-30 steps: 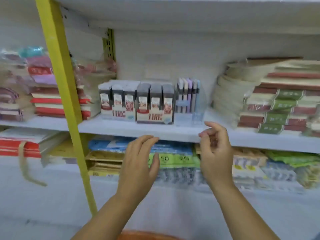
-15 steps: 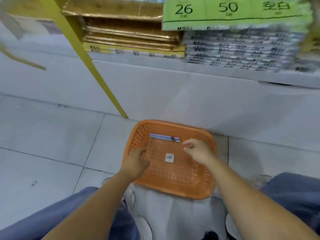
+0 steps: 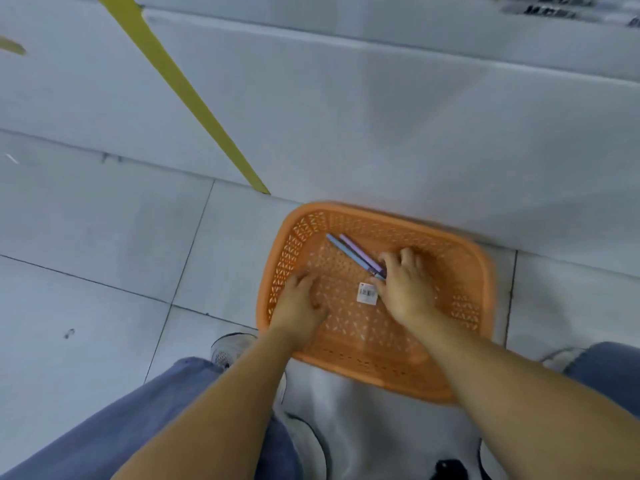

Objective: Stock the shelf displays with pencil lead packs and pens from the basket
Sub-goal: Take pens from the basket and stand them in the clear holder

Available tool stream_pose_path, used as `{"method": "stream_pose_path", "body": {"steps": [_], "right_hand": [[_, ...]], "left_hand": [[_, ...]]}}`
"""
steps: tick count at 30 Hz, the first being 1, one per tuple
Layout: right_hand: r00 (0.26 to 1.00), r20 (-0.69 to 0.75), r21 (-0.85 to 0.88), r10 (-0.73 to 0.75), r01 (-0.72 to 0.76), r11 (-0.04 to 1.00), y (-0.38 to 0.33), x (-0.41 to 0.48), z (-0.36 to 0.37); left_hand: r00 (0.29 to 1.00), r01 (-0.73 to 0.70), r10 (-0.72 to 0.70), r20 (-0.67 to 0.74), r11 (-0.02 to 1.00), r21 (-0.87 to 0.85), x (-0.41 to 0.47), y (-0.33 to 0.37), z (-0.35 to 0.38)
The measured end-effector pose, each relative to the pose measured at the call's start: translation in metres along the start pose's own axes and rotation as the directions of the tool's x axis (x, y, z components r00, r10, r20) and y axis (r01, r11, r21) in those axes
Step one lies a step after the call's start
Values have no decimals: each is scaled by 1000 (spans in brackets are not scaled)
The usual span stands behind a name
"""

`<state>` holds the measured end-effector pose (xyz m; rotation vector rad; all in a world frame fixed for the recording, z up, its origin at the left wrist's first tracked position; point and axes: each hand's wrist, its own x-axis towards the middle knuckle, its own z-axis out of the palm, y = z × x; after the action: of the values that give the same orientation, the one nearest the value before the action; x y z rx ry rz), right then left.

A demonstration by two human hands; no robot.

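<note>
An orange plastic basket (image 3: 460, 358) sits on the floor against the white shelf base. Inside it lie two pens (image 3: 349, 251), one blue and one purple, side by side and slanting down to the right. My right hand (image 3: 405, 289) reaches into the basket and its fingers close round the pens' lower ends. My left hand (image 3: 301, 299) rests on the basket floor near the left wall with its fingers curled and nothing visible in it. A white barcode sticker (image 3: 367, 293) is stuck on the basket floor between my hands.
A yellow shelf upright (image 3: 187, 95) slants down to the floor left of the basket. The white shelf base (image 3: 381, 116) runs behind it. Grey floor tiles (image 3: 104, 237) spread to the left. My blue-trousered knees (image 3: 138, 427) and a shoe (image 3: 230, 349) are below.
My view dropped from the shelf of lead packs to the floor basket. Both hands came down into the basket, and my right hand reached the two pens, which now lie slanted.
</note>
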<state>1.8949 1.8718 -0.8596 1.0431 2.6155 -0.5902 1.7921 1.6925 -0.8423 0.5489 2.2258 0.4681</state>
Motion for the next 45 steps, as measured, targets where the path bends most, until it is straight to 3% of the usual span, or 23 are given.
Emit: {"method": "stream_pose_path", "body": {"steps": [3, 7, 11, 14, 17, 21, 25, 28, 30, 33, 38, 39, 42, 45], "right_hand": [[994, 110, -49, 11, -5, 999, 1, 2, -2], [950, 311, -245, -37, 117, 962, -7, 5, -11], [889, 455, -230, -46, 168, 959, -15, 7, -27], [857, 499, -156, -127, 233, 960, -11, -2, -46], [850, 474, -38, -229, 279, 959, -11, -11, -84], [855, 317, 135, -410, 388, 912, -22, -39, -156], [858, 180, 188, -482, 451, 872, -31, -86, -240], [898, -38, 447, -439, 408, 796, -33, -128, -305], [908, -159, 635, -388, 395, 664, -36, -154, -341], [890, -286, 822, -356, 418, 386, -40, -188, -381], [846, -484, 871, -226, 490, -29, -51, -219, -427], [832, -524, 849, -183, 528, -32, -54, -222, -435], [738, -671, 726, -74, 674, 135, -54, -228, -471], [505, -863, 487, -5, 833, 262, -43, -239, -530]], "left_hand": [[1000, 4, -4, 5, 1000, -27, 0, -1, -2], [997, 23, -19, 75, 998, -50, -3, -2, -9], [994, -3, 8, 107, 999, -49, -8, 4, -20], [993, -115, 115, 0, 993, -16, -17, 16, -30], [935, -312, 333, -118, 935, 169, -24, 35, -48], [840, -467, 533, -104, 807, 362, -44, 75, -84], [805, -568, 591, -50, 794, 217, -89, 126, -127], [765, -621, 638, -83, 766, 164, -131, 162, -153], [743, -651, 652, -153, 756, 61, -157, 184, -169], [722, -685, 652, -232, 720, -111, -193, 218, -193], [625, -766, 689, -368, 633, -117, -241, 271, -224], [602, -778, 693, -397, 622, -92, -246, 281, -229], [548, -797, 673, -497, 600, -67, -254, 310, -241], [512, -814, 613, -602, 570, -112, -252, 335, -254]]}}
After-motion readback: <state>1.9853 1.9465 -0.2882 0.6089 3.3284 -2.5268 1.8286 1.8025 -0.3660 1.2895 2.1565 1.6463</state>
